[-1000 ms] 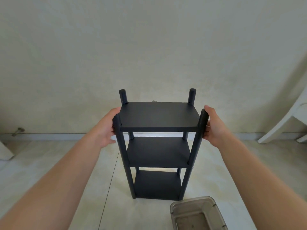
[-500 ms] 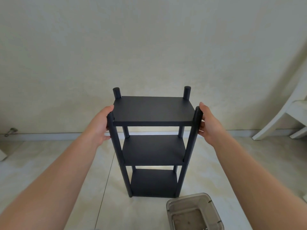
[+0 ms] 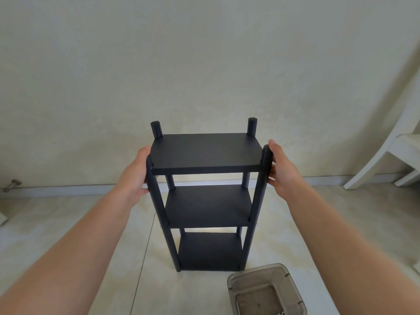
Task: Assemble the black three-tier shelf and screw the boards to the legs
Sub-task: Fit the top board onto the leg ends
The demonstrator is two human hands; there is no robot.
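The black three-tier shelf (image 3: 205, 153) stands upright on the tiled floor in front of a pale wall, its three boards joined to round black legs. My left hand (image 3: 136, 175) grips the near left leg (image 3: 156, 201) just under the top board. My right hand (image 3: 281, 171) grips the near right leg (image 3: 261, 185) at the same height, thumb up beside the leg's top. The two far legs (image 3: 251, 126) stick up above the top board.
A translucent grey plastic bin (image 3: 263, 289) sits on the floor at the front right of the shelf. A white chair (image 3: 395, 155) stands at the far right. A small metal fitting (image 3: 12, 185) sits by the skirting at the far left.
The shelf and both hands sit slightly further left and higher in view than a second ago. Both hands keep the same hold on the front legs.
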